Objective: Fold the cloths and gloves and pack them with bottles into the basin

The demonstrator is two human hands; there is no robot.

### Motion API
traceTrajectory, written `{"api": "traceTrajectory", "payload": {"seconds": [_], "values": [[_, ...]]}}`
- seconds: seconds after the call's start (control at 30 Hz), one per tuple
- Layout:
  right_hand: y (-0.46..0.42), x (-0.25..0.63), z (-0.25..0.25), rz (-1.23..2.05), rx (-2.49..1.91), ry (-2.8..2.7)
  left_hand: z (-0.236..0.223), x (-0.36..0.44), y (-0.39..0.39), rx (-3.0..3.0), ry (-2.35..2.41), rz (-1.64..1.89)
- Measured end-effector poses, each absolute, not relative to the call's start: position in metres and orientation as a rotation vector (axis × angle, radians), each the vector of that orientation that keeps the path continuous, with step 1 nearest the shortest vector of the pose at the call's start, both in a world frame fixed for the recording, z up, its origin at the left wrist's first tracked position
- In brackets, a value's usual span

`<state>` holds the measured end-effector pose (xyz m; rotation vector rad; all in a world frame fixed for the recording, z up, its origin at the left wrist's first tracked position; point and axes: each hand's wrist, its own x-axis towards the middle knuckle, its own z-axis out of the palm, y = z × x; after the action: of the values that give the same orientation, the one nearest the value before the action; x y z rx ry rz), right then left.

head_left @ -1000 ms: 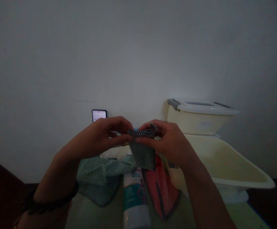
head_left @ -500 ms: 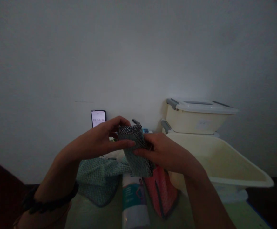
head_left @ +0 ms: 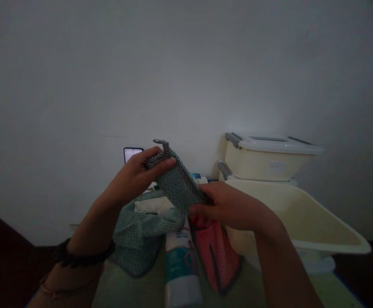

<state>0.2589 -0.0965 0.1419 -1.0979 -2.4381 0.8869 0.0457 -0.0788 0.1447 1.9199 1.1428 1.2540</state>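
Between my hands is a folded grey-green cleaning cloth (head_left: 178, 187) with a black-and-white edging and a small hanging loop at its top. My left hand (head_left: 138, 171) pinches its upper left end, thumb in front and fingers behind. The lower right end sits between the thumb and fingers of my right hand (head_left: 228, 205). The cloth is held tilted in the air above the table. Below it, a green cloth (head_left: 135, 239) lies crumpled at left, a white bottle with a teal label (head_left: 182, 261) lies in the middle, and a red cloth (head_left: 218, 256) lies at right.
An open cream basin (head_left: 302, 214) stands at right, with a lidded cream box (head_left: 266, 158) behind it. A phone (head_left: 131, 153) leans against the wall (head_left: 180, 77). A pale flat piece (head_left: 152, 205) rests on the green cloth.
The folded cloth has turned from upright to slanting, its loop end now up and to the left. My left hand has risen with that end; my right hand has shifted to the lower end.
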Motion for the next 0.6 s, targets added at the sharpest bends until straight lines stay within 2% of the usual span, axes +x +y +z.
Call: {"api": "traceTrajectory", "payload": {"seconds": [0.17, 0.47, 0.6], "values": [[-0.1, 0.269, 0.145, 1.098, -1.079, -2.365, 0.146, 0.038, -0.078, 1.733, 1.197, 1.436], [-0.104, 0.264, 0.144, 1.075, -1.028, -2.115, 0.151, 0.039, -0.084, 2.078, 1.16, 1.05], [-0.101, 0.262, 0.141, 1.059, -0.917, -2.162, 0.152, 0.041, -0.085, 2.157, 1.237, 1.039]]}}
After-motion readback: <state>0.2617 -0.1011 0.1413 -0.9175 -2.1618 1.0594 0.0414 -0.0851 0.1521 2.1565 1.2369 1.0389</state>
